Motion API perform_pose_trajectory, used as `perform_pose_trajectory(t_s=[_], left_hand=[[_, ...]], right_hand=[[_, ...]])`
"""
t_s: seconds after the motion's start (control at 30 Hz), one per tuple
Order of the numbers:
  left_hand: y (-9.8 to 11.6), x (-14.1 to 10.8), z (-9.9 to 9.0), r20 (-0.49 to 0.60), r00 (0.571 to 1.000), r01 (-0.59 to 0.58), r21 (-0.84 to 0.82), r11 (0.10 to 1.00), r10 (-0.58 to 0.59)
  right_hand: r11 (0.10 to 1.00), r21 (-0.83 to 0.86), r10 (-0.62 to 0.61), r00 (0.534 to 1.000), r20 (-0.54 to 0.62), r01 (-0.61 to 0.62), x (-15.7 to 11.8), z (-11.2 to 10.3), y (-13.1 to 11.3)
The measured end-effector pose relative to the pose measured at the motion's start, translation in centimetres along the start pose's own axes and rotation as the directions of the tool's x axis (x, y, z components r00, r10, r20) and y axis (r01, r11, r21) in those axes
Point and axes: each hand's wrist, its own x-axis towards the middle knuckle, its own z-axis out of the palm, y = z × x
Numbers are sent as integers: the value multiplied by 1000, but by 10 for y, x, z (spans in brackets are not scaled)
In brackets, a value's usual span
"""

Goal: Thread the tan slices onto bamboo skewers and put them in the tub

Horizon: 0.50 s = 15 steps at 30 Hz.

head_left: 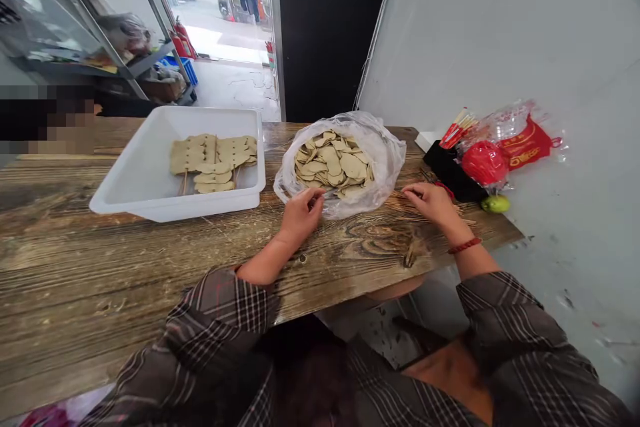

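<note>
A clear plastic bag (pixel 393 157), rolled open, holds a heap of thin tan slices (pixel 333 163), some rounded and some long. At its front left edge is my left hand (pixel 303 212), thumb and fingers pinched together; what lies between them is hidden. My right hand (pixel 433 203) is to the right of the bag, fingertips drawn together over several thin wooden skewers (pixel 407 208) on the table. I cannot make out whether it holds one. To the left, a white plastic tub (pixel 135 173) contains similar slices threaded on skewers (pixel 215 157).
The wooden table (pixel 175 260) ends near my body. At its right end lie a black pouch (pixel 453 173), red packets (pixel 525 147) and a yellow-green fruit (pixel 495 203). A grey shelf cart (pixel 135 67) stands behind at left, by a doorway. A pixelated patch covers the left edge.
</note>
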Motion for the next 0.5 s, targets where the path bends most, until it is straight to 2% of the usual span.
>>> perform_pose_trajectory(t_s=[0.23,0.5], left_hand=[[-4,2,-3,-26,997,68,-23,997,-68],[2,1,-7,-43,990,132,-11,991,-132]], right_hand=[[997,35,-77,980,185,72,-49,2,8],[957,-238,-133,979,156,168,-60,16,7]])
